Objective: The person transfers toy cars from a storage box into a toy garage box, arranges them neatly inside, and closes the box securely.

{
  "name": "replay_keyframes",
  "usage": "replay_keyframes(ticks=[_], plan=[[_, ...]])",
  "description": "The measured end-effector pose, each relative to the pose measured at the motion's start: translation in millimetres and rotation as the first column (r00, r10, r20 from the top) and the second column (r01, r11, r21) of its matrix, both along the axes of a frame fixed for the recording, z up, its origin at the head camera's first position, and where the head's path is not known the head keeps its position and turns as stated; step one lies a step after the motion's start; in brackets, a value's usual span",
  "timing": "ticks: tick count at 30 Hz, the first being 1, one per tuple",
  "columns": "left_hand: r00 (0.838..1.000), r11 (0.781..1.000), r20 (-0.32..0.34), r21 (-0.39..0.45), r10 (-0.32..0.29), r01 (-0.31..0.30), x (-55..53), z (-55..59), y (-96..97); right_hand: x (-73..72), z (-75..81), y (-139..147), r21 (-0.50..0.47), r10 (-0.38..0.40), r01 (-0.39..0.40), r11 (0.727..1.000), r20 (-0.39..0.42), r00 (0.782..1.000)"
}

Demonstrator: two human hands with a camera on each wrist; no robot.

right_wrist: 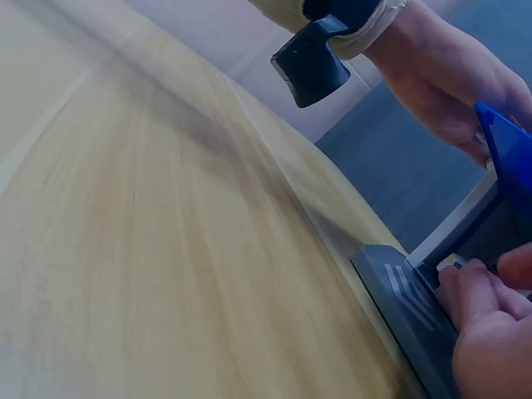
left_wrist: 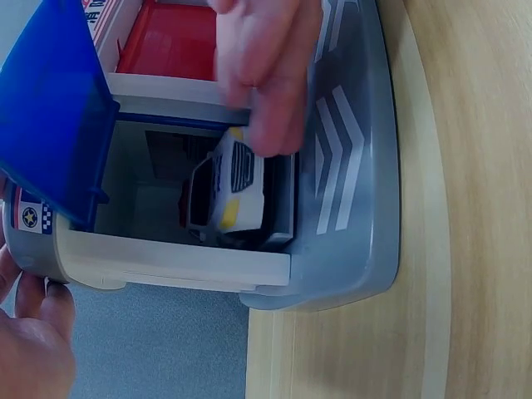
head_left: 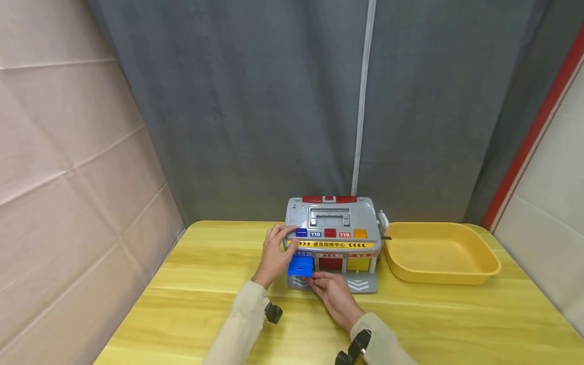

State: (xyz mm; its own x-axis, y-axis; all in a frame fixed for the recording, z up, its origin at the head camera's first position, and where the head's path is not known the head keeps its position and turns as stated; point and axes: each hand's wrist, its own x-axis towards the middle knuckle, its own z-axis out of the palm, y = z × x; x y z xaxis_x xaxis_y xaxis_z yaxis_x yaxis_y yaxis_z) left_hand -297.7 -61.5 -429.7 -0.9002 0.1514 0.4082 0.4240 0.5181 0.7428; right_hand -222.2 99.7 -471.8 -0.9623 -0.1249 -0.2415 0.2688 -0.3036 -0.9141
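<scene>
A grey toy emergency station [head_left: 296, 213] stands on the table, its blue garage door [head_left: 300, 266] raised. My left hand [head_left: 272, 257] grips the station's upper left corner beside that door, fingers on the roof edge. In the left wrist view a white toy car [left_wrist: 246, 184] with yellow corners sits tilted in the doorway, nose outward. My right hand [head_left: 336, 296] is at the opening, its blurred fingertips [left_wrist: 278, 125] against the car's front. Whether they pinch the car or only press it is unclear. The car's rear is in shadow inside the bay.
A yellow plastic tray [head_left: 442, 278] stands right of the station on the wooden table [head_left: 201, 299]. A red door [head_left: 330, 264] and a yellow door [head_left: 359, 264] are down beside the blue one. A grey curtain [head_left: 255, 111] hangs behind the table.
</scene>
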Motion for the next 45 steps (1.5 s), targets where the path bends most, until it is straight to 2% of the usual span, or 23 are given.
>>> replay_keyframes(ticks=[8,14,18,21,25,29,31,34,35,36,37,40,41,42,43,44,45], plan=[[1.0,1.0,0.009,-0.002,-0.005,0.005,0.0,1.9,0.0,3.3,5.6,9,0.024,0.072,-0.072,0.997,-0.031,0.997],[1.0,0.999,0.013,-0.038,-0.014,0.014,0.4,2.2,-1.9,8.1,12.1,16,0.072,0.068,-0.066,0.995,-0.034,0.997],[0.999,0.997,0.025,-0.067,-0.04,0.042,1.0,1.7,-5.2,9.4,17.6,25,0.128,0.072,-0.064,0.99,-0.06,0.996],[0.996,0.995,0.045,-0.067,-0.077,0.08,1.7,1.8,-8.5,10.4,23.7,34,0.204,0.101,-0.076,0.976,-0.112,0.989],[0.988,0.985,0.077,-0.099,-0.136,0.144,1.7,3.6,-13.5,14.7,37.6,49,0.344,0.169,-0.094,0.934,-0.197,0.966],[0.977,0.97,0.104,-0.135,-0.187,0.2,1.5,7.3,-18.0,18.6,55.7,64,0.478,0.223,-0.076,0.875,-0.26,0.939],[0.972,0.967,0.116,-0.134,-0.202,0.217,1.9,9.0,-19.4,19.2,64.7,71,0.55,0.235,-0.038,0.834,-0.293,0.927],[0.969,0.964,0.126,-0.133,-0.212,0.229,3.3,10.2,-19.7,18.3,76.5,81,0.648,0.223,0.079,0.757,-0.37,0.902],[0.97,0.965,0.127,-0.134,-0.208,0.225,3.9,10.4,-19.1,17.4,79.5,84,0.676,0.217,0.146,0.723,-0.422,0.88],[0.971,0.966,0.123,-0.135,-0.203,0.219,4.3,10.1,-18.2,16.1,82.0,87,0.692,0.21,0.231,0.684,-0.489,0.846],[0.974,0.967,0.117,-0.146,-0.193,0.209,4.7,9.2,-17.0,14.2,83.9,91,0.696,0.202,0.325,0.64,-0.561,0.803],[0.987,0.968,0.074,-0.199,-0.143,0.155,4.7,5.8,-11.3,4.7,86.1,101,0.645,0.203,0.589,0.487,-0.739,0.642],[0.992,0.965,0.04,-0.23,-0.123,0.129,4.3,3.8,-9.0,0.4,85.6,104,0.623,0.212,0.647,0.439,-0.772,0.599],[0.995,0.959,0.0,-0.265,-0.104,0.1,3.9,1.4,-6.6,-4.0,84.1,107,0.618,0.221,0.677,0.399,-0.781,0.584],[0.996,0.952,-0.042,-0.299,-0.083,0.067,3.6,-0.8,-4.2,-7.9,82.3,110,0.631,0.225,0.677,0.378,-0.773,0.594],[0.995,0.943,-0.083,-0.332,-0.063,0.032,3.2,-2.9,-1.7,-11.7,79.9,112,0.653,0.226,0.659,0.372,-0.753,0.618],[0.991,0.933,-0.125,-0.36,-0.043,-0.005,3.0,-5.4,0.8,-14.9,76.7,114,0.681,0.222,0.632,0.369,-0.725,0.652]])
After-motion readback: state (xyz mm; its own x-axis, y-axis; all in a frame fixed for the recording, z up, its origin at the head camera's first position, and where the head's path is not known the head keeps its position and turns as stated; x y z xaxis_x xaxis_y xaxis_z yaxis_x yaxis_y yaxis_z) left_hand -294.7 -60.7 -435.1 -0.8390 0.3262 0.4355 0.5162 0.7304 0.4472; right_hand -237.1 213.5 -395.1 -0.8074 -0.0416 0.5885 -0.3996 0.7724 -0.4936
